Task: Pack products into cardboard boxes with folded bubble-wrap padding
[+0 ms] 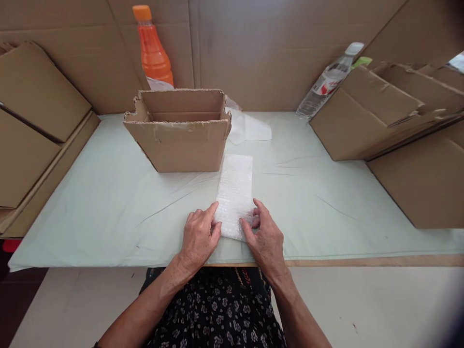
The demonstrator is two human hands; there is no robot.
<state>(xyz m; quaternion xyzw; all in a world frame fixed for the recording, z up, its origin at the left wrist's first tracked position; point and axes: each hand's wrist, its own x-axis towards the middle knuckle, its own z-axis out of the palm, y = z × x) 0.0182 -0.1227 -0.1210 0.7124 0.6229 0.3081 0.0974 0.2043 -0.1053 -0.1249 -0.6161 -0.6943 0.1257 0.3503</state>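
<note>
A flat, narrow rectangle of bubble wrap (235, 193) lies lengthwise on the table before me. My left hand (200, 235) holds its left edge near the bottom corner, with thumb and forefinger at the rim and the other fingers curled. On the opposite side, my right hand (266, 239) grips the lower right edge, thumb on top and fingers beside the rim. Whether anything is inside the wrap I cannot tell. Just beyond it, to the left, stands an open cardboard box (184, 147), its floor hidden from this angle.
Pale green cloth (308, 208) covers the table. Behind the box are an orange drink bottle (154, 53) and a white sheet (253, 129). At right, a clear bottle (328, 84) leans by cardboard boxes (357, 116). More cardboard (39, 92) stands at left.
</note>
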